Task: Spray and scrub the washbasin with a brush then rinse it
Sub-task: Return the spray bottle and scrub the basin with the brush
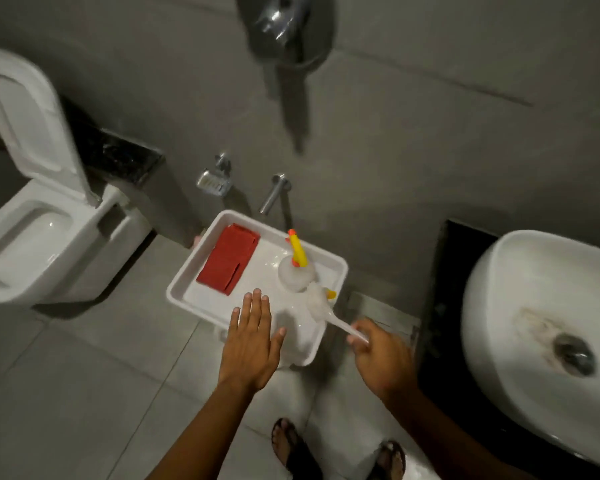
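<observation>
A white washbasin (520, 306) with a stained bowl and a metal drain (574, 355) sits on a dark counter at the right. On the floor-level stand in the middle is a white tray (257, 306). It holds a clear spray bottle (297, 271) with a yellow and orange nozzle, and a red folded cloth (229, 259). My right hand (378, 355) grips the handle of a white brush (323, 306) whose head lies over the tray's right side. My left hand (252, 341) hovers flat and open over the tray's near edge.
A white toilet (39, 230) with its lid up stands at the left. A wall tap (274, 192) and a metal soap holder (213, 181) are behind the tray. My sandalled feet (291, 445) stand on grey floor tiles. A chrome fixture (284, 26) hangs above.
</observation>
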